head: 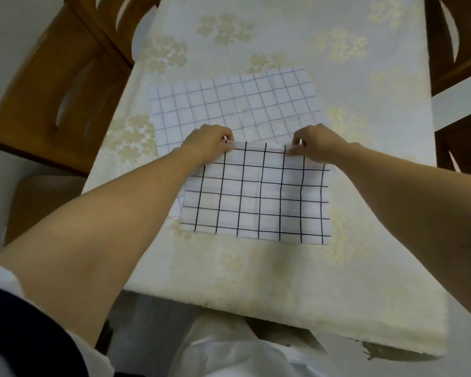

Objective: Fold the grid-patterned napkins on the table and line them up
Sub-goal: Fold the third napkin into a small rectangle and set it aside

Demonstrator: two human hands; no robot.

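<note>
A white napkin with a bold black grid (259,197) lies on the table in front of me, its far part lifted off the surface. My left hand (208,144) pinches that far edge near its left corner. My right hand (317,144) pinches the same edge near the right. Beyond it, partly under the lifted edge and my hands, a second napkin with a faint blue-grey grid (234,104) lies spread flat.
The table wears a pale cloth with a yellow flower print (229,270). Wooden chairs stand at the left (57,85) and at the right (457,58). The table's near edge runs just above my lap.
</note>
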